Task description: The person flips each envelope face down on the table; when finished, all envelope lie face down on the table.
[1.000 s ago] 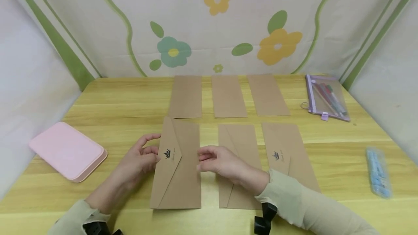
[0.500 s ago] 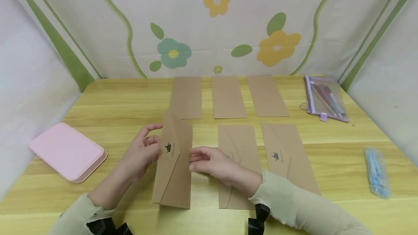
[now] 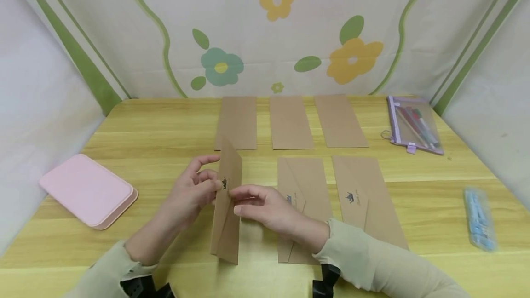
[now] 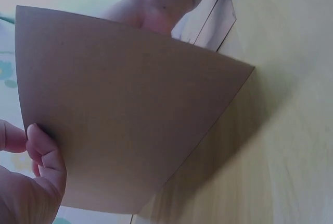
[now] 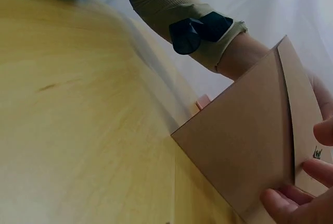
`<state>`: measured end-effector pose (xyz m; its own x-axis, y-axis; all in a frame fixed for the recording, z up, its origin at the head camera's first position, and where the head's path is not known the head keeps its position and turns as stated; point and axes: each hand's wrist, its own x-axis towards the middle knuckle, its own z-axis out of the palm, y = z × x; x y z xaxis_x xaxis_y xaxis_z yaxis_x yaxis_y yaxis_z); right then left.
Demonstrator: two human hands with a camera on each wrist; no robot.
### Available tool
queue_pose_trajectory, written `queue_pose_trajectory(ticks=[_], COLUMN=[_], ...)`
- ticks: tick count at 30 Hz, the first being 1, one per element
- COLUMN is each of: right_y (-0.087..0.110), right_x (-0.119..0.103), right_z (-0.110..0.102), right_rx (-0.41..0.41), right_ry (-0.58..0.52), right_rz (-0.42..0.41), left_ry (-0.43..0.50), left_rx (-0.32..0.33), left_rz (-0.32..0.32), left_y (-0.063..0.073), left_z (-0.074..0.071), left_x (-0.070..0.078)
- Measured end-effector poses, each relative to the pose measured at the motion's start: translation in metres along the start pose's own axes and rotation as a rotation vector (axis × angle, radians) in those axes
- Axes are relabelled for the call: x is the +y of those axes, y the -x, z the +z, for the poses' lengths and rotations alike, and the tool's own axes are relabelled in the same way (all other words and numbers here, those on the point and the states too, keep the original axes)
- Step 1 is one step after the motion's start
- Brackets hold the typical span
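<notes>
A brown kraft envelope (image 3: 233, 220) stands raised on edge over the table, turned almost side-on in the head view. Its pointed flap carries a small dark crown print. My left hand (image 3: 192, 194) pinches its left edge between thumb and fingers, and the left wrist view shows the envelope's plain back. On the flap side is my right hand (image 3: 269, 208); its fingertips (image 5: 309, 169) touch the envelope at the flap's edge, with the thumb held a little apart. Two like envelopes lie flap up to the right, the nearer one (image 3: 304, 178) partly under my right wrist, the other (image 3: 372, 183) beyond.
Three plain brown envelopes, left (image 3: 236, 123), middle (image 3: 291, 123) and right (image 3: 341, 121), lie in a back row. A pink case (image 3: 87, 190) rests at left. At right are a purple-trimmed mesh pouch (image 3: 416, 123) of pens and a blue item in clear wrap (image 3: 480, 217).
The envelope has been turned from facing up to nearly edge-on and moved slightly right. My left hand moved right and up with it; my right hand's fingertips moved left onto the flap.
</notes>
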<state>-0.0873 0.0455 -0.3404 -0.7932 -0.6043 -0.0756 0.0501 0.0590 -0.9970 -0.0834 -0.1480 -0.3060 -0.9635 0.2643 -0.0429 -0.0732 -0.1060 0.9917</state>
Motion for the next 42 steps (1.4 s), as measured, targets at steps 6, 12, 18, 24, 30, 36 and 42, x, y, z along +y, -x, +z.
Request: queue_pose_trajectory(ticks=[6, 12, 18, 24, 30, 36, 42], right_y=[0.007, 0.012, 0.014, 0.015, 0.017, 0.019, 0.018], right_x=[-0.012, -0.022, -0.023, -0.020, -0.017, -0.015, -0.011], right_z=[0.001, 0.002, 0.002, 0.001, 0.000, 0.001, 0.003], right_rx=[0.012, 0.021, 0.072, 0.081, 0.074, 0.155, 0.318], right_ry=[0.074, 0.032, 0.027, -0.003, -0.068, -0.130, -0.179], right_rz=[-0.017, -0.046, -0.033, -0.040, -0.079, -0.048, 0.000], left_ry=[0.000, 0.015, 0.005, 0.015, 0.011, -0.004, 0.020], left_rx=[0.007, 0.030, 0.032, 0.043, 0.042, 0.049, 0.062], left_rz=[-0.041, -0.074, -0.081, -0.080, -0.076, -0.071, -0.064], left_y=[-0.001, -0.002, -0.005, -0.008, -0.010, -0.012, -0.017], left_z=[0.011, 0.023, 0.031, 0.037, 0.039, 0.040, 0.041], left_x=[-0.004, -0.006, -0.008, -0.012, -0.015, -0.017, -0.021])
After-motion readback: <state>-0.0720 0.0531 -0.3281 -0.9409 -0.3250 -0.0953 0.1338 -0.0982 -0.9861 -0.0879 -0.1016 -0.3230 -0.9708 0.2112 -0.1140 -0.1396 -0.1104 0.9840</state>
